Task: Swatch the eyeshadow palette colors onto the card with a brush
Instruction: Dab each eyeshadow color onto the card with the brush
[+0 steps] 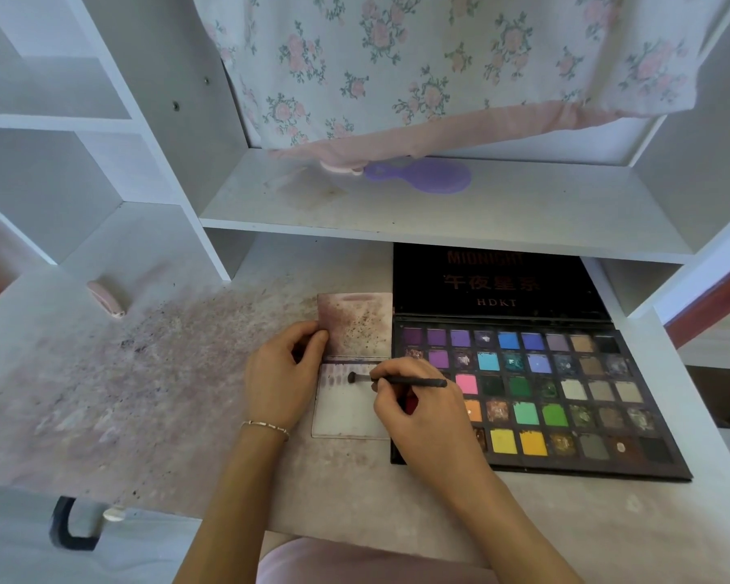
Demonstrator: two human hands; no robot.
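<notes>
Now we pinch the brush (401,380) in our right hand (424,415), its tip on the card (348,410) that our left hand (281,373) grips, palette (565,398) just beside.

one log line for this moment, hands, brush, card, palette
left hand: steadies card | right hand: pinches brush | brush tip: on card beside purple swatches | eyeshadow palette: open, right of card

One eyeshadow palette (565,398); one brush (397,380); one card (346,410); two hands; one purple hairbrush (426,175); one bracelet (266,426).
</notes>
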